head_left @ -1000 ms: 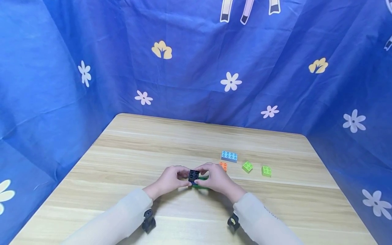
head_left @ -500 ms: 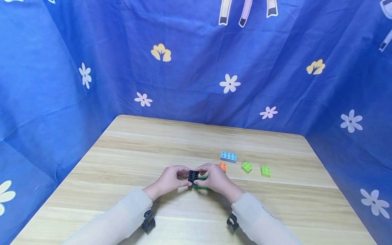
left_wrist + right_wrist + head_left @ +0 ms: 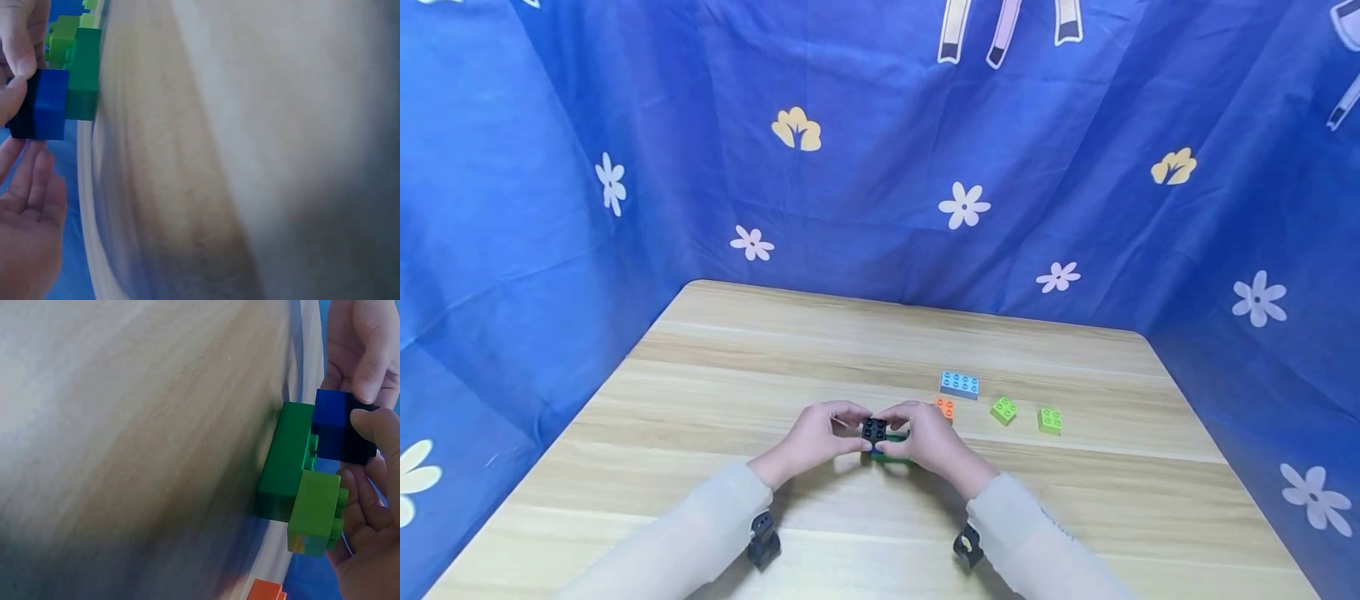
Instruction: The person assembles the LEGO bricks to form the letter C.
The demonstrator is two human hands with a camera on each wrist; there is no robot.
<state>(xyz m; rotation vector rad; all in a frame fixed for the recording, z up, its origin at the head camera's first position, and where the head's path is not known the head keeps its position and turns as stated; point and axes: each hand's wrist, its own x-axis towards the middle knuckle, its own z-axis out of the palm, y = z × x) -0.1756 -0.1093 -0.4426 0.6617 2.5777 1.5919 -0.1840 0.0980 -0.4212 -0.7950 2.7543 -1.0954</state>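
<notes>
A black brick [image 3: 874,428] sits on a blue brick [image 3: 330,424], which is at one end of a longer dark green brick [image 3: 285,461]. At the green brick's other end is a light green brick [image 3: 314,506], mostly hidden by my right hand in the head view. My left hand [image 3: 815,439] pinches the black brick from the left, thumb at the near side and fingers behind. From the right, my right hand [image 3: 925,437] pinches the same black brick between thumb and fingers. The fingers cover parts of the black brick.
An orange brick [image 3: 945,408] lies just beyond my right hand. Behind it is a light blue brick [image 3: 959,384]. Two lime green bricks, one angled [image 3: 1003,410] and one farther right [image 3: 1050,420], lie on the wooden table [image 3: 775,350]. A blue patterned cloth [image 3: 865,183] surrounds the table.
The head view has shifted slightly. Both hands stay on the black brick with barely any movement, and the loose bricks lie where they were.
</notes>
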